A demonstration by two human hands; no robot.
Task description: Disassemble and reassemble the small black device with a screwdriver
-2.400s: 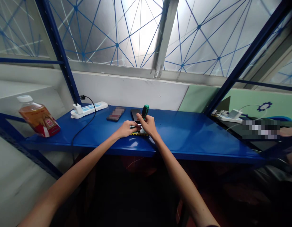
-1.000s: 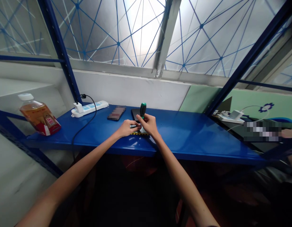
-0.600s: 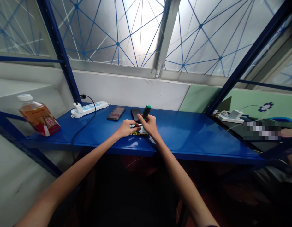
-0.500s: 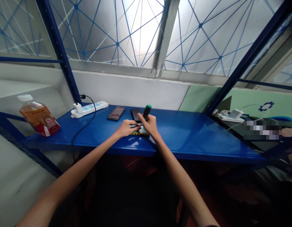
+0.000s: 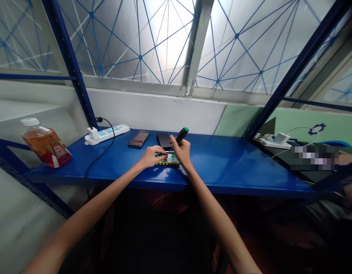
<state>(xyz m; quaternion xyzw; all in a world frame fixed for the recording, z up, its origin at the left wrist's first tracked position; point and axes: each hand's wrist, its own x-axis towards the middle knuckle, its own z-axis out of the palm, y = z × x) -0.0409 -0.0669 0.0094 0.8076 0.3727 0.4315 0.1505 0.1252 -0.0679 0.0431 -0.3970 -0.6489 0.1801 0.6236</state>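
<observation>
A small green circuit board (image 5: 168, 160) with a yellow-black striped front edge lies on the blue metal shelf (image 5: 221, 167). My left hand (image 5: 152, 156) rests on the board's left end, fingers curled down on it. My right hand (image 5: 181, 149) is closed round a green-handled screwdriver (image 5: 182, 134), which leans to the right with its tip down at the board. Just behind the board lies a black phone (image 5: 163, 140), with a second phone (image 5: 139, 138) to its left.
A white power strip (image 5: 107, 133) with a plugged black cable (image 5: 100, 152) sits at the back left. An orange drink bottle (image 5: 44, 144) stands at the shelf's left end. A neighbouring shelf at the right holds a white charger (image 5: 281, 138) and cables. Blue uprights flank the shelf.
The screwdriver handle has tipped from nearly upright to leaning right. Both hands stay on the board. The camera has shifted slightly.
</observation>
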